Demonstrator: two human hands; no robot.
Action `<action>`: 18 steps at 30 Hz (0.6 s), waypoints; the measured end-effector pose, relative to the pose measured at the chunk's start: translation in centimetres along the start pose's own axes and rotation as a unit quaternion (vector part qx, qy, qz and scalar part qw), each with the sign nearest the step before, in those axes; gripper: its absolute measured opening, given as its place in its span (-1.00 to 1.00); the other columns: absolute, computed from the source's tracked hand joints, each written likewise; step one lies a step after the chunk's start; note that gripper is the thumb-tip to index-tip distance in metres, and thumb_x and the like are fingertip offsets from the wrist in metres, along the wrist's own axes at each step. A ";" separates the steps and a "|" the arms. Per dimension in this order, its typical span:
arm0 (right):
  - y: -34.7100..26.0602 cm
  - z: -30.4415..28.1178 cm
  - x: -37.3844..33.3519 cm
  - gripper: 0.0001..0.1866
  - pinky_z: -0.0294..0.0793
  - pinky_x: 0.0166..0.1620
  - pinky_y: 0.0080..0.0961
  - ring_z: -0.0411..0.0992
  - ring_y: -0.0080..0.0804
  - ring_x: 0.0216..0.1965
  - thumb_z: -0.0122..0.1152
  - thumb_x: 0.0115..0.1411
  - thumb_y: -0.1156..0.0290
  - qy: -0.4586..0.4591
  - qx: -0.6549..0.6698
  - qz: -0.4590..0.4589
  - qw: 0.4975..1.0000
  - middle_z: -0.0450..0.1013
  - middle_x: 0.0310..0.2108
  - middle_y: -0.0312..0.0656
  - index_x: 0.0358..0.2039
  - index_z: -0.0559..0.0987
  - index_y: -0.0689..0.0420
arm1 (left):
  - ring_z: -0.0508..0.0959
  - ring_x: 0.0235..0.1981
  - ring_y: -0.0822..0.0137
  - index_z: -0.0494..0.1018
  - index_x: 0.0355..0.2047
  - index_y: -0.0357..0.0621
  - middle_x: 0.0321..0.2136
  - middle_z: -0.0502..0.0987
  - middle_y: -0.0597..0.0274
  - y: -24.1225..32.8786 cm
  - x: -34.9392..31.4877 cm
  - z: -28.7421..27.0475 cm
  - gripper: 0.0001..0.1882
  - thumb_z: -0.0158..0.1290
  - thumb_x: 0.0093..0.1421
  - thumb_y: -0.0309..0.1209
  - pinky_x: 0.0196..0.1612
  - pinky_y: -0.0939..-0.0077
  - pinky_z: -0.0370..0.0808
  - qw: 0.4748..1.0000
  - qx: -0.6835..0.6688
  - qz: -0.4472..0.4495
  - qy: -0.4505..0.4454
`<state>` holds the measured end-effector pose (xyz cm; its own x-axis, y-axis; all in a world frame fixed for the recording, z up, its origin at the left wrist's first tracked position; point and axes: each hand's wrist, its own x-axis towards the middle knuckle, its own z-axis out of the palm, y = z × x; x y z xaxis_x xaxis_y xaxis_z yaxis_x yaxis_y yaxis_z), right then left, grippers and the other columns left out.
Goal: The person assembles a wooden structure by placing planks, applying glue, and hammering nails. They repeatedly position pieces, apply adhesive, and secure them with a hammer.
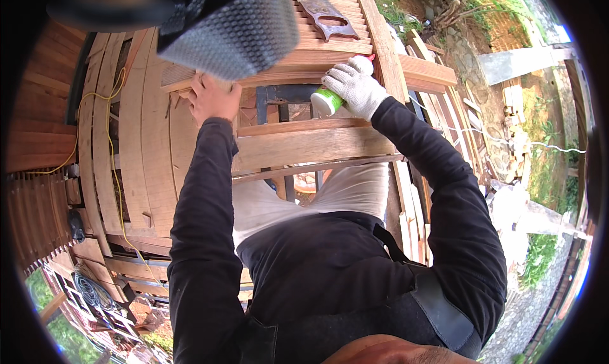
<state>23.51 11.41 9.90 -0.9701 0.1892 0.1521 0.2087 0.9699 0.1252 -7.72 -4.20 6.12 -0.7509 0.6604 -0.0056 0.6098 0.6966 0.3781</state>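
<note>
My right hand [356, 85], in a whitish knit glove, is wrapped around a white squeeze bottle [325, 102] with a green label. The bottle lies tilted, its red tip pointing up and right, beside a long wooden strip [285, 76]. At the left part of that strip, my bare left hand [214, 99] is closed over the edge, its fingertips partly hidden by a blurred grey textured object [235, 34] close to the camera. Just beyond the strip, a handsaw [331, 26] rests on a row of wooden slats [347, 2].
Wide planks [143, 135] form a surface at left, crossed by a yellow cord [114, 151]. A wooden beam [304, 147] runs across in front of my legs. An upright-running beam [384, 43] borders the slats at right. A coiled cable [92, 288] lies at lower left.
</note>
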 end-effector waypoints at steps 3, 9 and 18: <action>0.3 -0.1 -0.1 -0.20 0.29 0.29 0.04 0.48 -0.15 0.16 0.59 -0.31 0.26 -0.003 -0.009 -0.003 1.000 0.53 0.03 -0.22 0.07 0.52 -0.02 | 0.26 0.40 -0.06 0.25 0.38 -0.03 0.42 0.19 0.21 -0.3 0.1 0.4 -0.13 0.22 0.14 0.07 0.36 -0.11 0.32 1.000 0.000 0.006 0.011; 0.2 0.3 -0.2 -0.25 0.30 0.30 0.05 0.47 -0.15 0.17 0.57 -0.23 0.27 -0.014 -0.017 0.002 1.000 0.52 0.04 -0.22 0.07 0.51 -0.02 | 0.26 0.39 -0.07 0.24 0.38 -0.04 0.42 0.19 0.21 -0.1 0.0 0.2 -0.12 0.22 0.15 0.07 0.36 -0.10 0.32 1.000 0.008 0.007 0.007; 0.2 0.0 0.7 -0.46 0.37 0.26 0.01 0.54 -0.16 0.10 0.46 -0.04 0.30 -0.026 -0.024 0.023 0.999 0.57 -0.04 -0.19 0.01 0.55 -0.03 | 0.26 0.39 -0.06 0.24 0.38 -0.05 0.41 0.19 0.22 -0.1 -0.1 0.1 -0.13 0.22 0.15 0.07 0.36 -0.09 0.32 1.000 0.001 0.008 0.010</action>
<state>22.86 11.74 10.07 -0.9644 0.2416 0.1074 0.2571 0.9519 0.1669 -7.69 -4.26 6.02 -0.7458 0.6659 0.0199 0.6228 0.6862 0.3759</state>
